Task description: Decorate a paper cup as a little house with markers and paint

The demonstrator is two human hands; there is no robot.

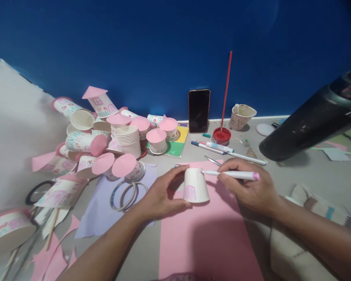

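One white cup (197,186), upside down over pink sheet (204,244), bearing pink arch (190,192). My left hand (165,193) grips its left side; my right hand (250,188) pinches marker (236,175), tip at cup's upper right. Roofed cups (84,141) left.

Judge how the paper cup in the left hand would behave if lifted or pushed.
The paper cup is probably light: an open cup nearby shows a thin wall and hollow inside. Squeezed hard by the left hand, such a wall could dent. With its wide end down, it seems likelier to slide than tip under a gentle push.
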